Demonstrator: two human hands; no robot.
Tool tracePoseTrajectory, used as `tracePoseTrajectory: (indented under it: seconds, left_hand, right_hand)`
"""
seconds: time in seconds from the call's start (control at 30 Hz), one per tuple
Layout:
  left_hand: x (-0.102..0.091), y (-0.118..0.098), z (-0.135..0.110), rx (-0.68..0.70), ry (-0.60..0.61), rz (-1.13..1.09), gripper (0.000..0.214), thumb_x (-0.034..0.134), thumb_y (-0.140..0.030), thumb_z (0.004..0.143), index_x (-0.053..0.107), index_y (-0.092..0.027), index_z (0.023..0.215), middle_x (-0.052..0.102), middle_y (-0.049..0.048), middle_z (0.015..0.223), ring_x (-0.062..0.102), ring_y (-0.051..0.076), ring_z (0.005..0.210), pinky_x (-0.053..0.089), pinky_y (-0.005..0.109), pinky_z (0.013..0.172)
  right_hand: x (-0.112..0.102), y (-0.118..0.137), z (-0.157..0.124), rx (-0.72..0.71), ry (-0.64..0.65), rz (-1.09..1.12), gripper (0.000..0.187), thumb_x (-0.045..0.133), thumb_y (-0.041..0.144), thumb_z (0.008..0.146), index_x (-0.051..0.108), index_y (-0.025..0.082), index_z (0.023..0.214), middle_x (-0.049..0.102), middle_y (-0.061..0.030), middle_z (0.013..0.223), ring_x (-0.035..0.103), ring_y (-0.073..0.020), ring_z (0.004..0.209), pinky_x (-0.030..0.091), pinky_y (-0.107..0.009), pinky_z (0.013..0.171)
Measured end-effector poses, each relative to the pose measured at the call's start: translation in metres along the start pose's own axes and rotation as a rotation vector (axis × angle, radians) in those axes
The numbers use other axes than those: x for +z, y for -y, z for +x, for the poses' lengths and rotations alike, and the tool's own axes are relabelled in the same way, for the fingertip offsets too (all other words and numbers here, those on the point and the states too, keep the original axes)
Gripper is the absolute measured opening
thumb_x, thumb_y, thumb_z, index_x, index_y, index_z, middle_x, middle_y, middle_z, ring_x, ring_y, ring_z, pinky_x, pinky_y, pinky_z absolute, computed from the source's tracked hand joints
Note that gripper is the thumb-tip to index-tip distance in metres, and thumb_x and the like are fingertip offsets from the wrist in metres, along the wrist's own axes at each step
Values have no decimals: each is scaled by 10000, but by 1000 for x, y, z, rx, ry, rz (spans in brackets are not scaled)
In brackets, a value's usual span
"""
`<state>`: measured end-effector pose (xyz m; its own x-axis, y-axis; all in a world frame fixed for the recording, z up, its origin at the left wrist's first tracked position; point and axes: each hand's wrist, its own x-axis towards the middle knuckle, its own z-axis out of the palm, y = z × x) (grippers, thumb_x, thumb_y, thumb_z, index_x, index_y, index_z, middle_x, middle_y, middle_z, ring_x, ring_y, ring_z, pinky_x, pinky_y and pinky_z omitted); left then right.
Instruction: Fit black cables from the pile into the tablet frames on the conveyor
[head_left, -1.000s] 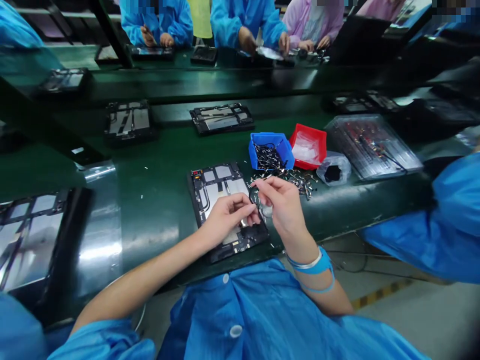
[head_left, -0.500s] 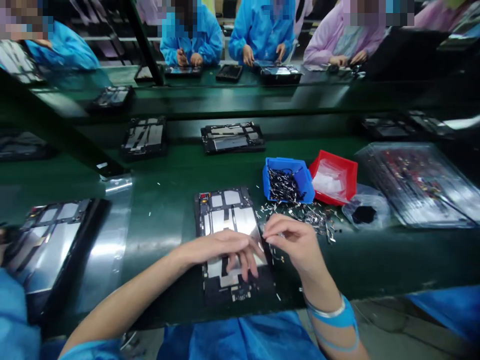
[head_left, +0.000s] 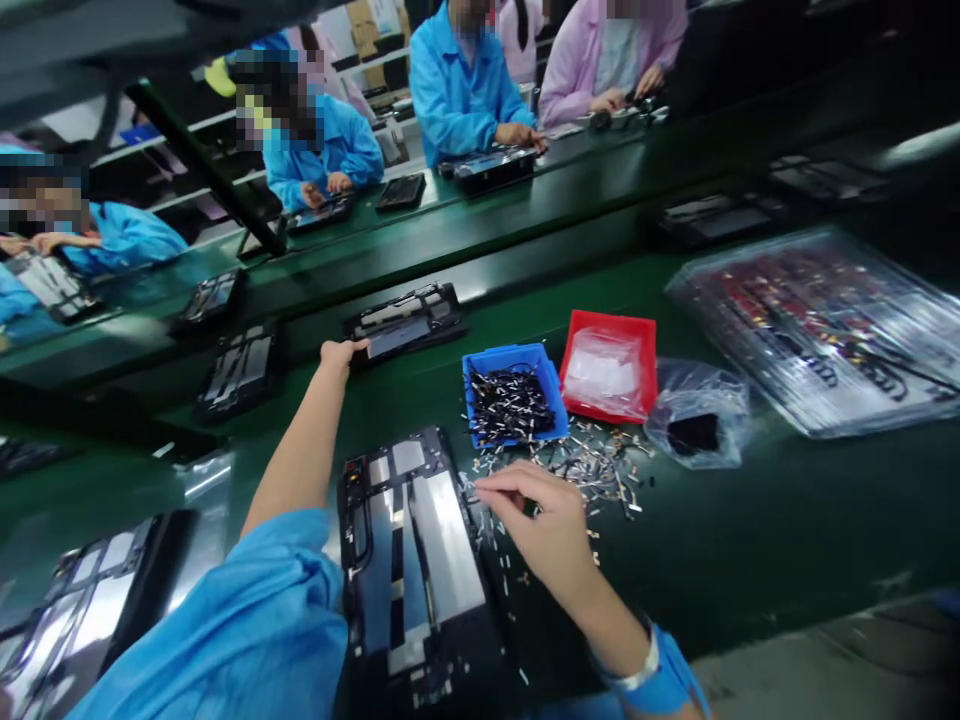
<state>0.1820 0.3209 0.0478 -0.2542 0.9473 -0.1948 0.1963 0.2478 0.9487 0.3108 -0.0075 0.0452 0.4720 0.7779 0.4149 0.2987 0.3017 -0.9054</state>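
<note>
My left hand (head_left: 343, 352) is stretched far forward, its thumb on the near left corner of an opened tablet (head_left: 409, 325) at the back of the bench; the other fingers are mostly hidden. Closer to me lies another opened tablet (head_left: 450, 545), its silver battery cells and black cables exposed. Just right of that one, my right hand (head_left: 544, 525) hovers with thumb and index finger pinched together. Whatever is in the pinch is too small to make out. Small loose connector pieces (head_left: 600, 470) lie scattered beyond and beside this hand.
A blue bin (head_left: 514, 395) holds many short black cables. Beside it are a red bin (head_left: 609, 365) with clear bags, a plastic bag (head_left: 697, 415) with a black piece, and stacked clear trays (head_left: 825, 330). More opened tablets (head_left: 238, 370) lie leftward. Co-workers sit across the bench.
My left hand has gone from above the near tablet to the corner of the far one. My right hand stays pinched beside the near tablet. The view has tilted and shifted.
</note>
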Motion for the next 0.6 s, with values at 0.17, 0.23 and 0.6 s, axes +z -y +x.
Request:
tracePoseTrajectory:
  seconds: [0.17, 0.23, 0.6]
  left_hand:
    - [0, -7, -19, -58, 18, -106, 368, 581, -339, 916, 545, -151, 1231, 568, 107, 1227, 596, 226, 1050, 528, 435, 877]
    - [-5, -11, -29, -55, 60, -186, 366, 580, -336, 918, 543, -152, 1232, 570, 105, 1222, 599, 223, 1041, 532, 429, 869]
    - [-42, 11, -104, -130, 370, -453, 370, 578, -351, 917, 548, -150, 1227, 573, 104, 1218, 599, 226, 1041, 530, 433, 872]
  right_hand:
    - [1, 3, -6, 13, 39, 2, 138, 650, 153, 806, 725, 210, 706, 673, 5, 607, 562, -115, 532, 447, -247, 510]
    - [3, 5, -8, 19, 57, 22, 140, 649, 162, 807, 723, 208, 698, 665, 7, 592, 549, -112, 518, 436, -242, 504]
    - [5, 6, -12, 108, 136, 21, 93, 676, 228, 763, 737, 223, 694, 704, -1, 639, 548, -117, 496, 428, -236, 477]
